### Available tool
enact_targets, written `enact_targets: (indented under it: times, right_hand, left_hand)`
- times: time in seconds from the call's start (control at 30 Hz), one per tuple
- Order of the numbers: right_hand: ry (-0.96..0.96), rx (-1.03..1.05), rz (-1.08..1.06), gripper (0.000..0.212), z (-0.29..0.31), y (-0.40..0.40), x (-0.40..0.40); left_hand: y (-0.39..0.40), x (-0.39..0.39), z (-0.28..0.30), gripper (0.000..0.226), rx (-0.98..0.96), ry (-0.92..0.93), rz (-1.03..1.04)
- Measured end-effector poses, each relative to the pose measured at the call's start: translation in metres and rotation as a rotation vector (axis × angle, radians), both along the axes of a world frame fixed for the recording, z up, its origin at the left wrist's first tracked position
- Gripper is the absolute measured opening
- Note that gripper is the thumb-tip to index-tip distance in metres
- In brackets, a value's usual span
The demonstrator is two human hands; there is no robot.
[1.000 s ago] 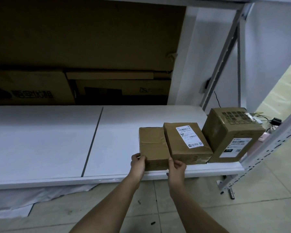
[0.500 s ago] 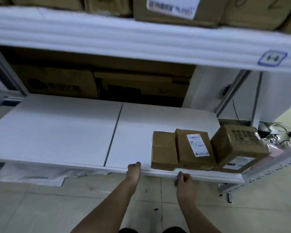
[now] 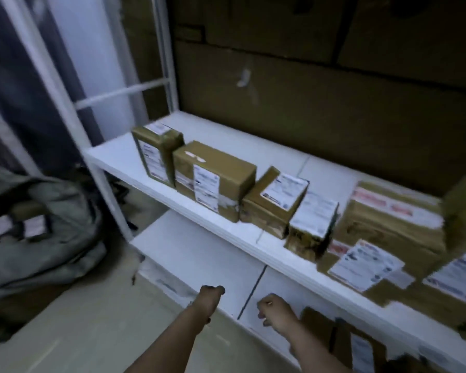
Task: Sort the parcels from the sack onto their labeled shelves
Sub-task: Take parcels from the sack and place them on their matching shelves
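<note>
Head view, left to right: a grey-green sack slumps on the floor at far left, beside the white upright of the shelving unit, with pale labels showing in its open mouth. On the upper shelf brown cardboard parcels stand in a row along the front edge, labels facing out; the picture is blurred and no label can be read. Below, over the front of the lower shelf, the left hand hangs with fingers loosely curled, holding nothing. The right hand is just beside it, fingers curled under, also holding nothing. More parcels sit on the lower shelf at bottom right.
</note>
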State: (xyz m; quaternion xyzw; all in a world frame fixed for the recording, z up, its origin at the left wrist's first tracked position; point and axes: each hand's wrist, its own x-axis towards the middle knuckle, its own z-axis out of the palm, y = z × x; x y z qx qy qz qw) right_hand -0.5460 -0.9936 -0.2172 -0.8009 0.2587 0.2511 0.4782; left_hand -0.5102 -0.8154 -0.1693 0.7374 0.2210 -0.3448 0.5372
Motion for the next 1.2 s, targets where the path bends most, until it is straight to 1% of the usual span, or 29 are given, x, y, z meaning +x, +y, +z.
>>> enact_targets:
  times: [0.07, 0.13, 0.17, 0.23, 0.3, 0.37, 0.43, 0.5, 0.57, 0.63, 0.73, 0.77, 0.83, 0.87, 0.93, 1.1, 1.2]
  right_hand:
    - [0.004, -0.017, 0.114, 0.018, 0.031, 0.025, 0.033]
    - [-0.032, -0.029, 0.195, 0.019, 0.051, 0.053, 0.062]
    - [-0.056, -0.035, 0.246, 0.017, 0.060, 0.074, 0.079]
    - [-0.095, -0.047, 0.329, 0.011, 0.073, 0.118, 0.106]
    - [-0.127, -0.044, 0.387, 0.008, 0.081, 0.164, 0.128]
    - [-0.161, -0.038, 0.457, 0.010, 0.085, 0.217, 0.152]
    - [-0.189, -0.046, 0.510, 0.012, 0.087, 0.273, 0.177]
    - [-0.211, -0.046, 0.545, 0.013, 0.090, 0.328, 0.201]
    - [-0.207, -0.062, 0.581, 0.012, 0.088, 0.384, 0.223]
    - [-0.196, -0.065, 0.613, 0.014, 0.087, 0.434, 0.241]
    - [-0.164, -0.025, 0.665, 0.020, 0.085, 0.511, 0.270]
    - [-0.161, -0.031, 0.690, 0.021, 0.084, 0.531, 0.280]
    - [-0.162, -0.033, 0.722, 0.021, 0.084, 0.566, 0.302]
    - [-0.158, -0.030, 0.730, 0.021, 0.083, 0.579, 0.314]
    - [-0.144, -0.024, 0.742, 0.019, 0.079, 0.606, 0.341]
    - [-0.099, -0.042, 0.769, 0.025, 0.059, 0.665, 0.418]
    - [-0.070, -0.043, 0.770, 0.025, 0.039, 0.698, 0.467]
  left_hand:
    - [0.037, 0.012, 0.028, 0.026, 0.022, -0.041, 0.073]
    - [0.075, 0.024, 0.047, 0.014, 0.042, -0.081, 0.129]
    - [0.099, 0.032, 0.054, 0.012, 0.055, -0.110, 0.176]
    - [0.146, 0.045, 0.061, 0.018, 0.086, -0.144, 0.261]
    - [0.190, 0.057, 0.065, 0.032, 0.106, -0.154, 0.346]
    - [0.240, 0.068, 0.066, 0.043, 0.100, -0.157, 0.417]
    - [0.293, 0.086, 0.067, 0.048, 0.087, -0.163, 0.478]
    - [0.345, 0.104, 0.070, 0.045, 0.072, -0.185, 0.526]
    - [0.398, 0.120, 0.073, 0.031, 0.046, -0.205, 0.579]
    - [0.442, 0.133, 0.078, 0.026, 0.039, -0.196, 0.594]
    - [0.513, 0.157, 0.079, 0.039, 0.044, -0.192, 0.631]
    - [0.533, 0.166, 0.079, 0.040, 0.062, -0.183, 0.629]
    - [0.566, 0.183, 0.082, 0.033, 0.082, -0.180, 0.605]
    - [0.579, 0.191, 0.085, 0.030, 0.084, -0.200, 0.607]
    - [0.606, 0.212, 0.086, 0.032, 0.104, -0.229, 0.623]
    - [0.663, 0.274, 0.076, 0.035, 0.040, -0.195, 0.636]
    - [0.696, 0.324, 0.063, 0.045, 0.060, -0.177, 0.638]
